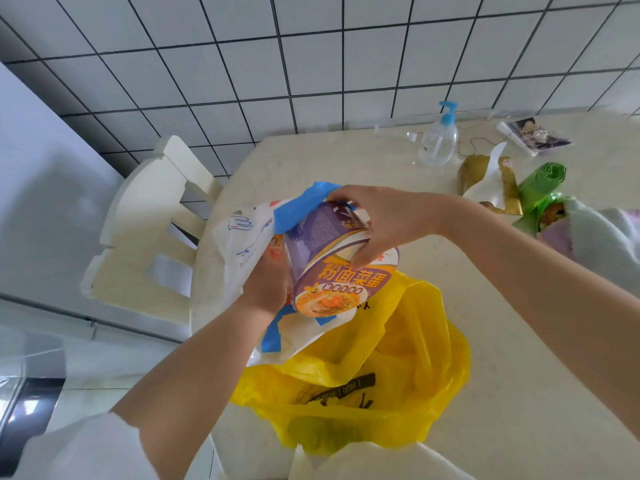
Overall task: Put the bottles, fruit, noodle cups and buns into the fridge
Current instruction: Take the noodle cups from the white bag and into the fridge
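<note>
A purple noodle cup (pixel 322 244) with an orange and purple lid lies tilted on its side above a white and blue plastic bag (pixel 242 237). My right hand (pixel 377 220) grips the cup from above, fingers curled over its rim. My left hand (pixel 268 282) holds the cup's left side and the bag plastic beneath it. A yellow plastic bag (pixel 374 386) sits open in front of them on the beige table (pixel 519 341); what it holds is hidden.
A cream chair (pixel 152 216) stands at the table's left. A white fridge door (pixel 38 174) fills the far left. A clear pump bottle (pixel 438 140), a gold wrapper (pixel 488 185), a green bag (pixel 543 188) and a booklet (pixel 533 135) lie at the back right.
</note>
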A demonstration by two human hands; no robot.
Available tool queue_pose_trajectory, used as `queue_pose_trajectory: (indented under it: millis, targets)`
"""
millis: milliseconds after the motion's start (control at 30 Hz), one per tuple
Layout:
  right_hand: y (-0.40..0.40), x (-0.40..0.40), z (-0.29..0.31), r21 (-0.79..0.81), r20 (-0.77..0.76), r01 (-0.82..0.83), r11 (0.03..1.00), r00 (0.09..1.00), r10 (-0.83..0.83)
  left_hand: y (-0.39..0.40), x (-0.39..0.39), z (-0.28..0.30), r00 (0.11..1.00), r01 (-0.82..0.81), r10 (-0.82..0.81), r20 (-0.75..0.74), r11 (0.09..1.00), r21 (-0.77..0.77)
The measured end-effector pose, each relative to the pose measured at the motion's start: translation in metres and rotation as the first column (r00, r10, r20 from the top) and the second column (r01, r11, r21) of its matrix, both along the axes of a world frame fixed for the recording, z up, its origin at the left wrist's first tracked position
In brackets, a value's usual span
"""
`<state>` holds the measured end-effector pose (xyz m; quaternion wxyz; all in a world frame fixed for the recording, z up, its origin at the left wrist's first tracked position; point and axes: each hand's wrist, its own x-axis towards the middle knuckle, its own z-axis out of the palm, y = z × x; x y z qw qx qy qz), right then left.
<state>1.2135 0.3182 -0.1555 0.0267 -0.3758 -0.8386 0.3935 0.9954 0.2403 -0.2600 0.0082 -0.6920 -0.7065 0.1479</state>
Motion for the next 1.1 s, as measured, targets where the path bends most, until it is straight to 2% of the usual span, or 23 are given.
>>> queue_pose_trajectory:
  millis: [67, 133, 267, 433, 600, 900, 1000, 1100]
  targets:
    - [-0.003, -0.002, 0.002, 0.005, -0.015, 0.008, 1.000, 1.000, -0.008, 0.000, 0.001, -0.004, 0.999, -0.042, 0.043, 0.015, 0.998, -0.043]
    - [-0.004, -0.002, 0.002, 0.026, -0.028, 0.017, 1.000, 0.999, -0.017, -0.005, 0.004, -0.008, 0.999, -0.019, 0.017, -0.031, 0.999, -0.042]
    - [-0.006, 0.000, 0.004, 0.073, -0.018, 0.022, 0.997, 1.000, -0.021, -0.021, 0.017, 0.001, 0.998, 0.028, -0.036, -0.054, 0.988, -0.150]
    - [-0.010, 0.005, 0.009, 0.069, -0.027, 0.036, 0.997, 0.999, -0.035, -0.054, 0.010, 0.033, 0.988, 0.086, -0.101, 0.119, 0.989, 0.122]
    - [-0.020, 0.009, 0.011, 0.048, -0.048, 0.052, 0.997, 0.998, -0.050, -0.079, 0.002, 0.059, 0.971, 0.032, -0.095, 0.219, 0.961, 0.276]
    - [-0.051, 0.010, 0.014, 0.107, -0.005, 0.037, 0.994, 0.999, -0.036, -0.128, -0.021, 0.080, 0.955, -0.050, -0.094, 0.283, 0.885, 0.462]
    - [-0.071, 0.009, 0.024, 0.154, 0.002, 0.015, 0.988, 1.000, -0.016, -0.145, -0.027, 0.084, 0.947, -0.090, -0.099, 0.307, 0.833, 0.546]
    - [-0.094, 0.006, 0.030, 0.190, 0.037, -0.033, 0.981, 0.999, 0.026, -0.163, -0.030, 0.089, 0.927, -0.194, -0.039, 0.373, 0.800, 0.567]
